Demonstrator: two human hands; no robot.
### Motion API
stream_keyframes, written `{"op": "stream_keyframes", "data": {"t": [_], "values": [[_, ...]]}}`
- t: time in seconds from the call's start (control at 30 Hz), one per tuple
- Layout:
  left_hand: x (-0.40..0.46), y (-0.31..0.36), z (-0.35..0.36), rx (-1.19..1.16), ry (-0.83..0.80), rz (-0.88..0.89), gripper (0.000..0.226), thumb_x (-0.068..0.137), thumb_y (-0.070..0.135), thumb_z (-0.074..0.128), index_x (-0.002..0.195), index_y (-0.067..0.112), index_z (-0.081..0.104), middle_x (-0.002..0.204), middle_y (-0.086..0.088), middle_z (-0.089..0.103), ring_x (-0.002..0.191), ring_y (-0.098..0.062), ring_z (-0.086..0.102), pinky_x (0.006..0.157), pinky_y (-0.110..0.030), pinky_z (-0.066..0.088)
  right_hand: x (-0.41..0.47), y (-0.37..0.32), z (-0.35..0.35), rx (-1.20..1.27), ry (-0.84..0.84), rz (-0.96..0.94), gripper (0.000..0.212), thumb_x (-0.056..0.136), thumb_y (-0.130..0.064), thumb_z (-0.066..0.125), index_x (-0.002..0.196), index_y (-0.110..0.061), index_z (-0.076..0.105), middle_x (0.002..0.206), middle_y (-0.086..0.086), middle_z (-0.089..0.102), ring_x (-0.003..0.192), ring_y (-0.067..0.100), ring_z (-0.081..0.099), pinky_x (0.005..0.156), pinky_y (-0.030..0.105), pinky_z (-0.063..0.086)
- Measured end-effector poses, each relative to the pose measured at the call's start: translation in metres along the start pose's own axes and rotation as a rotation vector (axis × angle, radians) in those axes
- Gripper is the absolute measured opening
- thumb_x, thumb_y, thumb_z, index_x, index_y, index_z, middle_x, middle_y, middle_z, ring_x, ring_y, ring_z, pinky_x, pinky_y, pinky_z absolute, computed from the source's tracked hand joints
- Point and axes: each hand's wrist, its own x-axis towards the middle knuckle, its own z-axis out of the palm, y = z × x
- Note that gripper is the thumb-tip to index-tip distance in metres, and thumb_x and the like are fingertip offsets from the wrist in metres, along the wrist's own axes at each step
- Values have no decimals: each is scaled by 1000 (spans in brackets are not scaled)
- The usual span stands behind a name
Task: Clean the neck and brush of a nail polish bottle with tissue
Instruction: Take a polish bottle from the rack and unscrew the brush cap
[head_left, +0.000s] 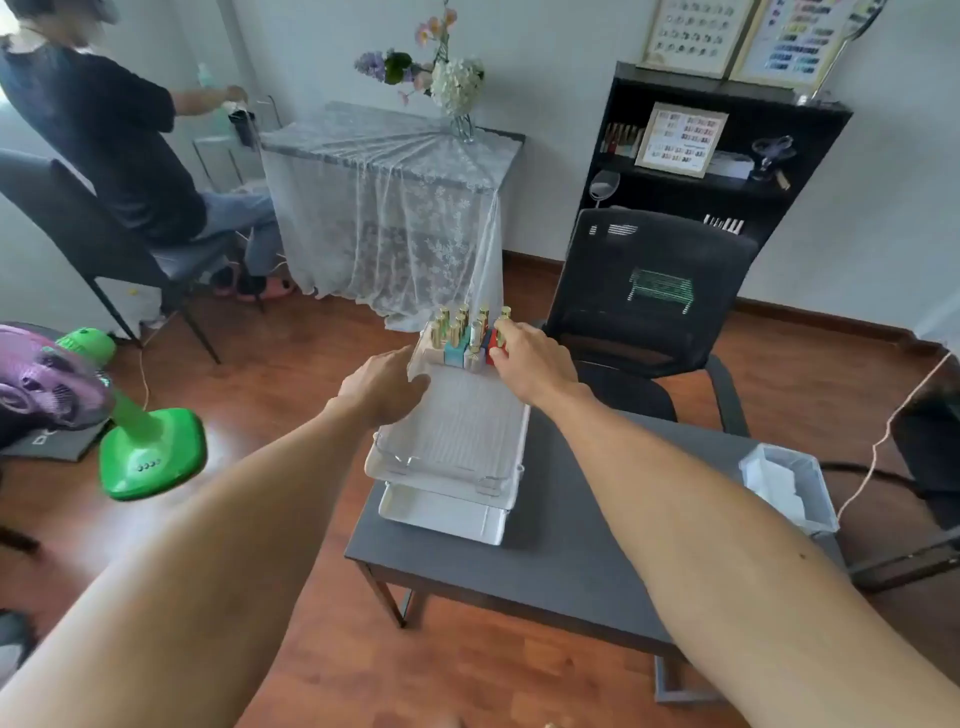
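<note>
Several nail polish bottles with gold caps stand in a cluster at the far end of a clear ribbed tray on the dark table. My right hand reaches to the right side of the cluster, its fingers closing around a red bottle. My left hand rests against the tray's left rim, fingers curled on it. A clear box of white tissue sits at the table's right edge.
A white tray lies under the clear one. A black office chair stands behind the table, a green and purple fan on the floor to the left. Another person sits at the far left beside a lace-covered table.
</note>
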Motion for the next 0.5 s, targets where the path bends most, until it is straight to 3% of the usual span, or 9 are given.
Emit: {"op": "stream_keyframes", "data": {"t": [0.13, 0.23, 0.37, 0.5], "values": [[2, -10, 16, -20, 0, -52, 31, 100, 41, 51, 126, 24, 51, 115, -8, 69, 93, -34, 60, 70, -41, 45, 14, -10, 0, 33, -3, 21, 39, 107, -31, 50, 145, -22, 53, 133, 9, 70, 110, 35, 69, 81, 48, 58], [3, -13, 26, -57, 10, -96, 44, 102, 39, 47, 145, 27, 42, 123, -11, 68, 97, -39, 62, 74, -43, 47, 23, -15, 3, 58, -12, 21, 35, 108, -32, 49, 141, -21, 54, 123, 11, 74, 102, 36, 71, 77, 50, 61], [3, -13, 37, -125, 59, -125, 46, 103, 24, 38, 148, 32, 37, 122, -13, 66, 86, -35, 53, 73, -42, 43, 31, -20, 6, 85, -30, 34, 22, 108, -30, 50, 123, -19, 60, 112, 12, 75, 96, 34, 71, 79, 51, 61], [1, -15, 41, -159, 57, -134, 52, 104, 21, 32, 154, 36, 33, 123, -14, 65, 85, -33, 53, 74, -42, 40, 39, -21, 9, 168, -81, 96, 22, 106, -29, 53, 122, -18, 62, 111, 13, 74, 98, 33, 71, 81, 52, 61]]}}
